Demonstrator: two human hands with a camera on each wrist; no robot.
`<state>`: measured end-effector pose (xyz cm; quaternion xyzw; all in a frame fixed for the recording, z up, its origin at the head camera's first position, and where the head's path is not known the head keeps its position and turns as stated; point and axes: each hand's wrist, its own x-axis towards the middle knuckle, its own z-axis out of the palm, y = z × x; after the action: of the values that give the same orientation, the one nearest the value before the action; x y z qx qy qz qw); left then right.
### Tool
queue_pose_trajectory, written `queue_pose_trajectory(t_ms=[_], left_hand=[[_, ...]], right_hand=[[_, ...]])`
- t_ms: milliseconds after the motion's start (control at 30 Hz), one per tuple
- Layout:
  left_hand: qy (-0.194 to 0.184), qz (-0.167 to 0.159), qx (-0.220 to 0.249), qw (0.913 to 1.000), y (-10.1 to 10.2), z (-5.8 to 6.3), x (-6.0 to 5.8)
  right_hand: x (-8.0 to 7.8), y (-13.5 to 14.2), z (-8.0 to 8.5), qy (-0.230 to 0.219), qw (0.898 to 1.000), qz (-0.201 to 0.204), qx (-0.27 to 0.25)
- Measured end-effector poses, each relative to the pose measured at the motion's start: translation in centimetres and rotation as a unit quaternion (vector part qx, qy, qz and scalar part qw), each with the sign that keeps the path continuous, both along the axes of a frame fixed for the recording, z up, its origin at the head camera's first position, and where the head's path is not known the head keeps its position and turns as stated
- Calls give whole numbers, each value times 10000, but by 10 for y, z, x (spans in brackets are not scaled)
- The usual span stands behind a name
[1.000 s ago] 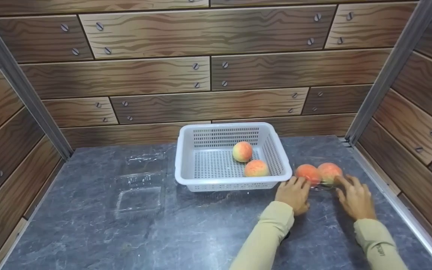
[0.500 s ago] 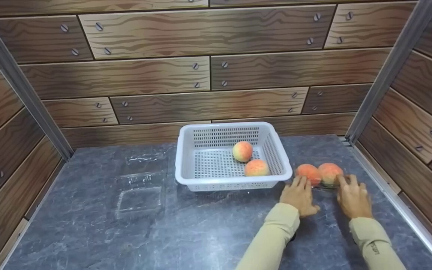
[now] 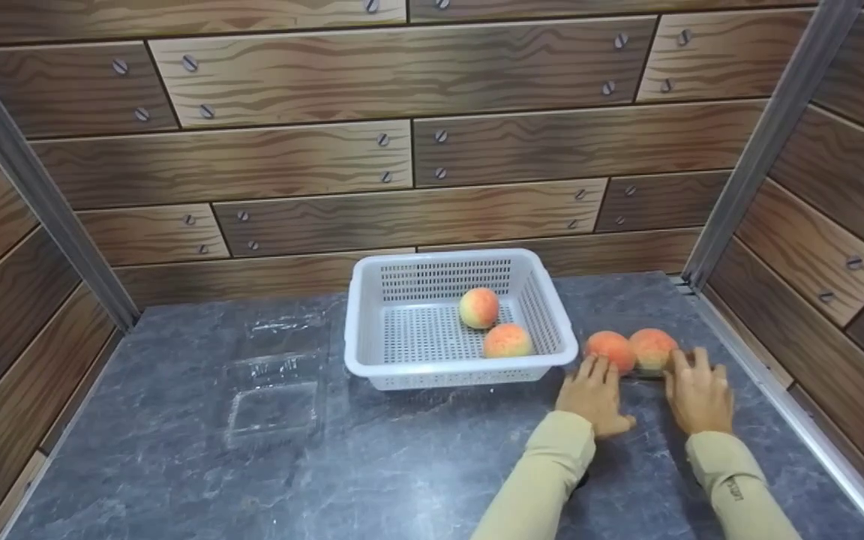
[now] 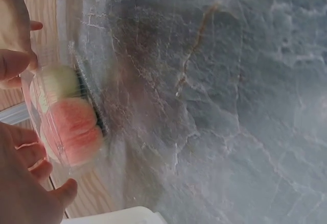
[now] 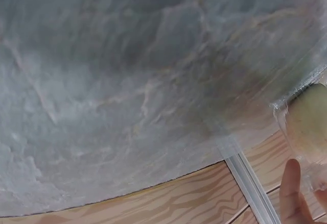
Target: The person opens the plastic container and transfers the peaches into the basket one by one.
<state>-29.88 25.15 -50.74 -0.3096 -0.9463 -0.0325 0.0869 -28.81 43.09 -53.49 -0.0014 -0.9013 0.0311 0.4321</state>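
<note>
Reaches across a dark grey marbled bench [image 3: 372,487] in beige sleeves [image 3: 537,480] at lower right of the frame. Touches a clear plastic box [image 4: 92,91] there with both hands: left hand [image 3: 595,397] with fingers extended, thumb apart; right hand [image 3: 700,394] with fingers stretched to the near right corner. Shows two round red-and-yellow peaches [image 3: 610,352] side by side inside. At left, shows another clear plastic container [image 3: 274,409]; at centre, a white perforated plastic basket [image 3: 462,368] with two loose peaches [image 3: 508,341]. Ends behind in a brown plank-patterned wall [image 3: 312,157].
</note>
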Motion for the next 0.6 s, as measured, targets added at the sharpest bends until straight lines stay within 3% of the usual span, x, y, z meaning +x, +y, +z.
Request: queue_pose_trajectory(t_ms=[100, 333, 467, 600], left_hand=[[-295, 45, 52, 9995, 4, 2, 1], [-346, -11, 20, 9994, 2, 4, 2], [-140, -36, 81, 9999, 2, 3, 3], [233, -76, 151, 9996, 0, 1, 6]], right_hand=[[0, 1, 1, 49, 10000, -72, -14], [-7, -1, 0, 155, 9992, -273, -243], [-9, -3, -2, 153, 9978, -433, -487], [-7, -10, -3, -5, 9980, -493, -383]])
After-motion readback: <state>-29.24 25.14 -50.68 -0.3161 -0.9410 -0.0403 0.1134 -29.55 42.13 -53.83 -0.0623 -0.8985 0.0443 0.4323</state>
